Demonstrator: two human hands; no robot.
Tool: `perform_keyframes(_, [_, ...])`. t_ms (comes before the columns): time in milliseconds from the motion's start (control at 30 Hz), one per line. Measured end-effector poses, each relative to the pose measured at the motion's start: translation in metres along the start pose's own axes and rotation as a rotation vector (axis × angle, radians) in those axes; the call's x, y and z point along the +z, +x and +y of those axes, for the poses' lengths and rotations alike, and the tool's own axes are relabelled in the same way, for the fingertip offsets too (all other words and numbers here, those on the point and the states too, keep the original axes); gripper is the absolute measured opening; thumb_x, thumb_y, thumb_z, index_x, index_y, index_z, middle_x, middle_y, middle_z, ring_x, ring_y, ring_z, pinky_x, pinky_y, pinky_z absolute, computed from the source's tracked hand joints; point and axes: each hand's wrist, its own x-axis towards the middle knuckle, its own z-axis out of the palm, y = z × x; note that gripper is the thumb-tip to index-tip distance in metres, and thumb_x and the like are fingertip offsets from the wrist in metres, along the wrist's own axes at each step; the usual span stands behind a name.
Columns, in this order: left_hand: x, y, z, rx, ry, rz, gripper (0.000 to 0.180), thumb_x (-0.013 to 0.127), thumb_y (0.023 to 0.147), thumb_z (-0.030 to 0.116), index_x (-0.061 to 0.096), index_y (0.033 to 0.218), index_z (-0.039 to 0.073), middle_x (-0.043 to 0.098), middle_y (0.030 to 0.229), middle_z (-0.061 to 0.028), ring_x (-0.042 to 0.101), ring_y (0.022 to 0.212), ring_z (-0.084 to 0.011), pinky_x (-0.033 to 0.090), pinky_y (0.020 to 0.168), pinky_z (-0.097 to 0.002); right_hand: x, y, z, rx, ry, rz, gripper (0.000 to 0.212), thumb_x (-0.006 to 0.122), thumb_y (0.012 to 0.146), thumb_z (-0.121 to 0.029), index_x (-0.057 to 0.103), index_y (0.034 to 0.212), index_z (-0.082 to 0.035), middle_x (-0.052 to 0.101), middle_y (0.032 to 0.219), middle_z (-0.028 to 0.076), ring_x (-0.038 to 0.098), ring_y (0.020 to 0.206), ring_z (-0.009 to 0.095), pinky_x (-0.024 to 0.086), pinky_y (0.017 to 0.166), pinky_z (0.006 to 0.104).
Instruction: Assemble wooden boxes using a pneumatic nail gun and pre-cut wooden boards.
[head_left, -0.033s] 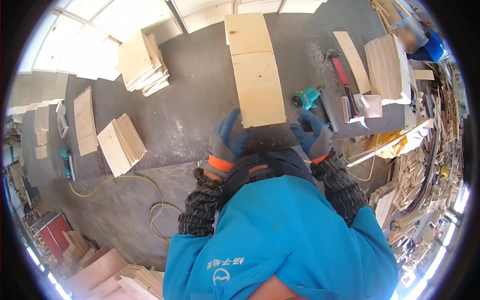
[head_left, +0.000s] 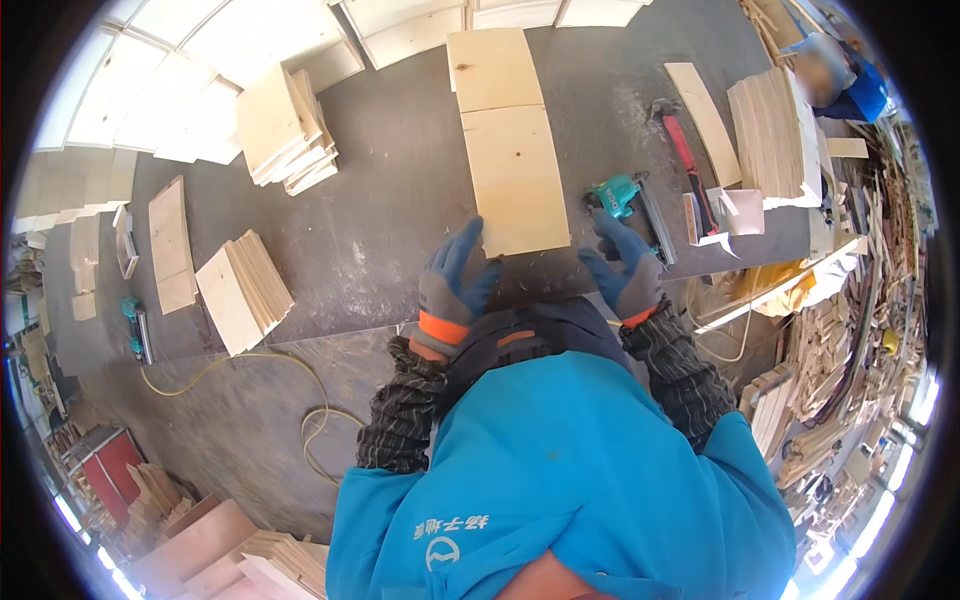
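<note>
Since the earlier frame, nothing is clearly shifting. Two-board panel [head_left: 518, 170] is lying with its near end between left hand [head_left: 457, 278] and right hand [head_left: 625, 265]; both are spreading wide, gripping nothing. Teal nailer [head_left: 617, 195] is sitting right of panel; right hand, crowding it, could be knocking it.

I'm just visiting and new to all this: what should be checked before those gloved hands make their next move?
1. Left hand and right hand gloved: ok, both are.
2. Hands free: ok, both are open and hold nothing.
3. Near wooden panel lying flat on the table: ok, end to end with the far wooden panel.
4. Left hand's fingers touching the near panel's edge: cannot tell; they are very close.
5. Right hand well clear of the larger-looking teal nail gun: not ok, it is right beside it.
</note>
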Motion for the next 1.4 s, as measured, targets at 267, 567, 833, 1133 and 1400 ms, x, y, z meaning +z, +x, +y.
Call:
perform_keyframes(267, [-0.001,0.002,0.007,-0.034,0.131,-0.132,0.057,0.08,0.094,0.008,0.064,0.148,-0.001,0.074,0.132,-0.0274,0.077,0.112,-0.0408,0.061,0.094,-0.0448,0.015,0.008,0.007,-0.496,-0.325,0.052,0.058,0.076,0.092,-0.008,0.064,0.149,-0.007,0.077,0.114,0.021,0.074,0.09,0.041,0.061,0.076,0.0475])
perform_keyframes(567, [-0.014,0.019,0.034,-0.179,0.051,-0.277,0.056,0.082,0.095,0.011,0.065,0.147,-0.001,0.072,0.138,-0.0285,0.077,0.114,-0.0389,0.062,0.093,-0.0432,0.01,0.015,0.025,-0.535,-0.438,-0.021,0.053,0.068,0.095,-0.007,0.063,0.148,-0.005,0.075,0.103,0.018,0.073,0.085,0.038,0.059,0.072,0.0482])
perform_keyframes(833, [0.009,0.008,0.011,-0.237,-0.129,-0.074,0.05,0.082,0.096,0.006,0.068,0.143,-0.004,0.076,0.135,-0.024,0.078,0.109,-0.0258,0.062,0.093,-0.0354,0.004,0.036,0.032,-0.511,-0.215,-0.115,0.034,0.066,0.103,-0.012,0.069,0.137,-0.007,0.074,0.096,0.019,0.071,0.08,0.036,0.057,0.07,0.0457])
perform_keyframes(1133, [0.008,-0.007,-0.006,-0.175,-0.05,-0.114,0.044,0.085,0.095,0.01,0.074,0.136,0.0,0.08,0.115,-0.0229,0.078,0.096,-0.0269,0.062,0.088,-0.0381,-0.003,0.032,0.026,-0.505,-0.242,-0.181,0.023,0.067,0.11,-0.02,0.08,0.124,-0.007,0.072,0.081,0.014,0.066,0.068,0.025,0.054,0.066,0.0377])
perform_keyframes(1400, [0.006,-0.017,-0.013,0.131,0.054,-0.091,0.05,0.08,0.099,0.013,0.067,0.146,0.004,0.078,0.122,-0.0271,0.077,0.112,-0.0414,0.063,0.09,-0.0456,0.014,0.012,0.03,-0.368,-0.281,-0.182,0.037,0.069,0.108,-0.036,0.079,0.119,-0.002,0.08,0.096,0.016,0.077,0.083,0.026,0.059,0.074,0.04])
